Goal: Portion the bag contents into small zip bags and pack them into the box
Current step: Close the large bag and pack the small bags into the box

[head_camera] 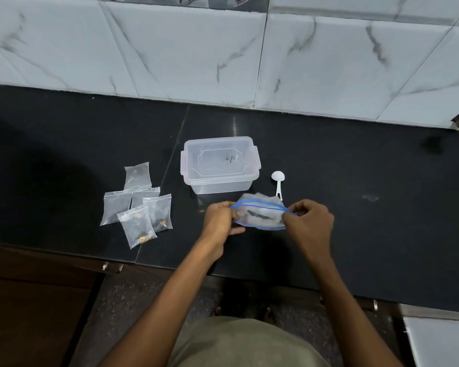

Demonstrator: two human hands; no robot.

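Centre of frame, on the black counter (355, 168): the large zip bag (260, 215), soft, light, likely slippery. Left hand (220, 218) and right hand (309, 221) pinch its blue-edged mouth ends. Best gripped at that stiffer zip strip.

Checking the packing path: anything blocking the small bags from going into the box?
Yes, the lid. The box has its clear lid on, so it must come off first. The countertop between the small zip bags and the box looks bare. Both hands grip the blue-zip bag.
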